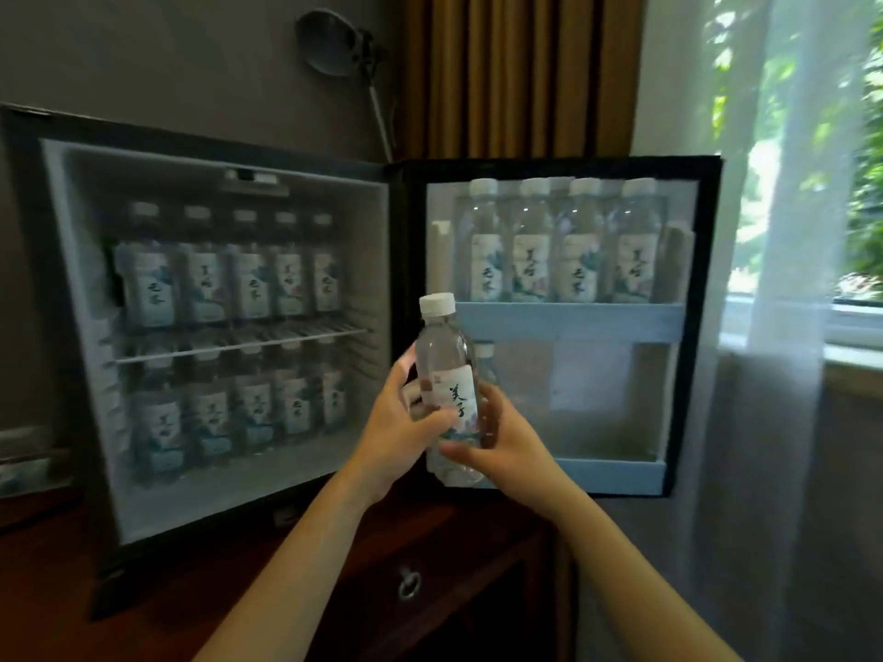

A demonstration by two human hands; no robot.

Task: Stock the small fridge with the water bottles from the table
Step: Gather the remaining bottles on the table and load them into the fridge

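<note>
The left hand and right hand curl their fingers round the clear, white-capped plastic water bottle, held upright before the pale-blue lower door shelf of the small black fridge, probably to stand it there.

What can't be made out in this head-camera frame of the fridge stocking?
Head view only.
- Bottle in blue lower door rack: mostly hidden by the clear white-capped plastic water bottle that the left hand and right hand grip.
- Rows behind the front bottles on the wire shelf: hidden by those bottles.
- Pale items at the left edge: blurred, cut off.
</note>
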